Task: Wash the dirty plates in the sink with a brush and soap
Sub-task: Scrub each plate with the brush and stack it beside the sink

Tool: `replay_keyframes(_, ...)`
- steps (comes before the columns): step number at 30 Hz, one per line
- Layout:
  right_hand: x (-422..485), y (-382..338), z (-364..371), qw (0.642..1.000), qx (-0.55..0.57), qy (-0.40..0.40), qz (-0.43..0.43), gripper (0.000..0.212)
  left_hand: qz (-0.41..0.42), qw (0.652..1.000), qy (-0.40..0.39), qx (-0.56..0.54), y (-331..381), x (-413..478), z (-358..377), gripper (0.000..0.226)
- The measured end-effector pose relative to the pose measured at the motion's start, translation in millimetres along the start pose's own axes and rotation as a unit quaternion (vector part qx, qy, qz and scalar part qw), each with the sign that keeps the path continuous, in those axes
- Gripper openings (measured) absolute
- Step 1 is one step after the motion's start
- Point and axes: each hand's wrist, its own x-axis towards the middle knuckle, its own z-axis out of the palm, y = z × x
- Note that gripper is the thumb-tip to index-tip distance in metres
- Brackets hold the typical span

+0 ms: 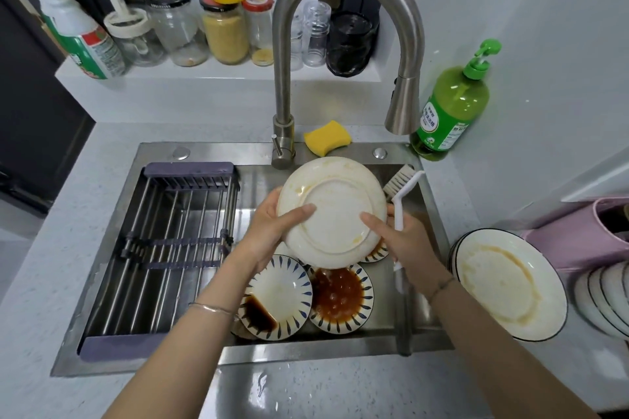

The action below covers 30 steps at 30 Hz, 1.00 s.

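Head view: we hold a round cream plate [332, 213] above the steel sink [430, 214], underside toward us. Our left hand [272, 231] clasps its left rim; our right hand [398, 238] pinches the right rim, its grip also closed around a white brush [401, 194], bristles up and away. Sauce-smeared patterned plates [337, 296] lie below.

brushed steel sink [432, 211]; glossy ceramic plate [332, 211]
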Motion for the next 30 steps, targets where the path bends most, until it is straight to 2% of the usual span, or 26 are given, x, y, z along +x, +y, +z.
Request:
replay_keyframes(2,2,-10,-10,0.997,-0.064,-0.019,-0.037,0.031,0.008,0.994,-0.027,0.11,11,1,-3,0.061)
replay_keyframes(5,2,-26,-14,0.98,-0.166,-0.079,-0.082,0.035,0.042,0.961,-0.102,0.253,29,4,4,0.046)
replay_keyframes(8,5,-32,-15,0.955,-0.244,-0.111,-0.126,0.046,0.073,0.93,-0.15,0.327,34,5,11,0.044)
replay_keyframes(12,10,-32,-18,0.954,-0.247,-0.134,-0.106,0.047,0.094,0.93,-0.127,0.331,30,3,8,0.044)
replay_keyframes(15,12,-28,-24,0.963,-0.258,-0.061,-0.054,0.028,0.114,0.933,-0.088,0.331,26,3,2,0.041)
replay_keyframes(18,9,-25,-25,0.956,-0.29,-0.039,-0.023,0.028,0.13,0.934,-0.063,0.327,23,2,-4,0.042)
replay_keyframes(22,-5,-37,-4,0.922,-0.374,-0.043,-0.093,0.03,0.143,0.939,-0.036,0.312,19,1,1,0.043)
replay_keyframes(25,-17,-41,20,0.895,-0.405,-0.087,-0.169,0.035,0.154,0.938,-0.028,0.309,18,-1,8,0.046)
replay_keyframes(27,-20,-43,26,0.904,-0.377,-0.111,-0.17,0.032,0.153,0.94,-0.036,0.304,17,0,10,0.051)
replay_keyframes(30,-13,-51,12,0.941,-0.317,-0.075,-0.09,0.02,0.162,0.939,-0.021,0.301,16,2,5,0.049)
